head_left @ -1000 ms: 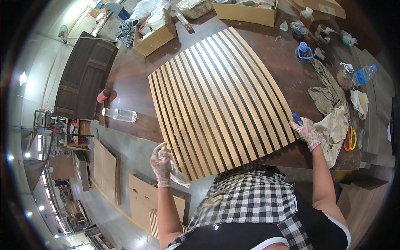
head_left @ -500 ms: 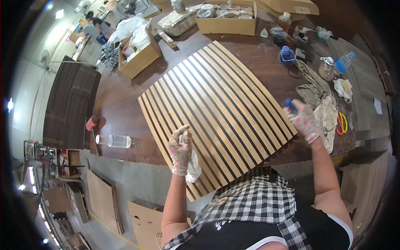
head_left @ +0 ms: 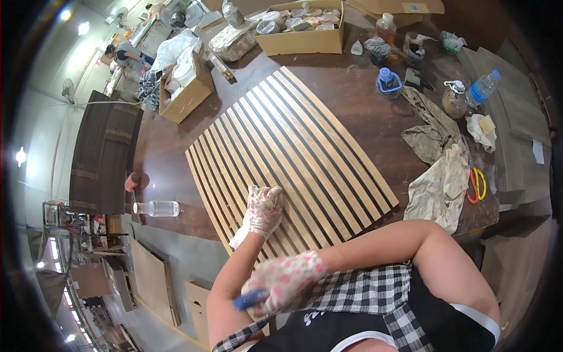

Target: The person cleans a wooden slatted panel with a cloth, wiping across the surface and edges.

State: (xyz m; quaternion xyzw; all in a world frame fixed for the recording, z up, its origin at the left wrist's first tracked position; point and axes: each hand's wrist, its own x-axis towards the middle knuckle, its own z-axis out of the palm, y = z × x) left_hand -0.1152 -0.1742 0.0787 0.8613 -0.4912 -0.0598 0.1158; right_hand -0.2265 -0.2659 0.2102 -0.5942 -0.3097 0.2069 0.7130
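Note:
A wooden slatted panel (head_left: 305, 158), pale slats with dark gaps, lies at an angle on the brown table (head_left: 375, 135). My left hand (head_left: 265, 212), in a white glove with pink dots, is closed in a fist over the panel's near left part. A white cloth (head_left: 239, 237) pokes out by its wrist, apparently gripped in it. My right hand (head_left: 290, 280), gloved alike, reaches across my body over my left forearm. Its fingers wrap round a short blue object (head_left: 251, 299), blurred, whose kind I cannot make out.
A clear bottle (head_left: 157, 208) lies on its side near a red cup-like thing (head_left: 132, 182). Boxes (head_left: 302, 41) of wrapped items stand at the far edge. Rags (head_left: 440, 182), scissors (head_left: 476, 185) and bottles (head_left: 483, 88) are at the right. Another person (head_left: 126, 56) works far left.
My right hand has swung from the panel's right edge leftward across my body with the blue object. The left fist has shifted slightly right and turned. The panel sits slightly further left in view.

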